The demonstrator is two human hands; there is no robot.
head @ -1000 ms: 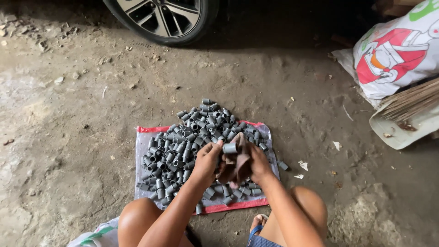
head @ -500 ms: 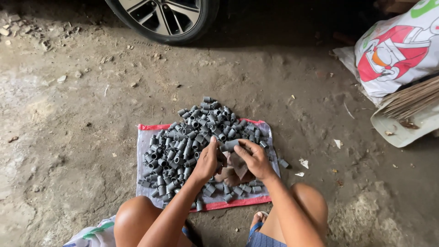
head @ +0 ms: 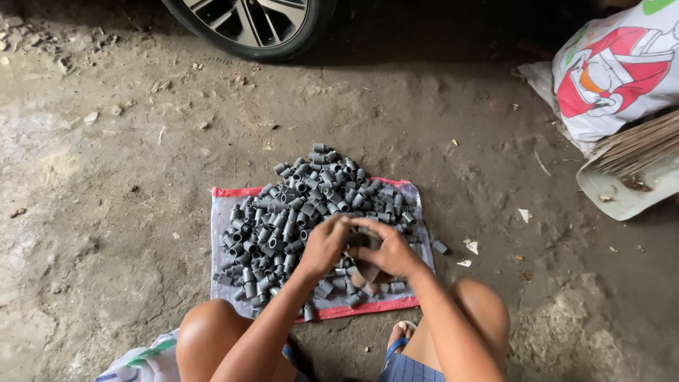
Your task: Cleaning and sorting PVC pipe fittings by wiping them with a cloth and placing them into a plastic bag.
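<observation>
Both hands are curled shut over the pile. My left hand (head: 324, 244) and my right hand (head: 387, 249) press together on some small grey tube pieces (head: 359, 263), but my fingers hide them, so I cannot count how many I hold.

From my head camera, the heap of grey tubes (head: 311, 205) sits on one white mat with red edges (head: 225, 212) on the dirt ground (head: 120, 184). There are too many to count. One lone tube (head: 440, 247) lies just off the mat. One car wheel (head: 247, 25) is cut off at the top. One printed sack (head: 612, 74) and one broom (head: 636, 145) lie far right. My two knees are at the bottom.
</observation>
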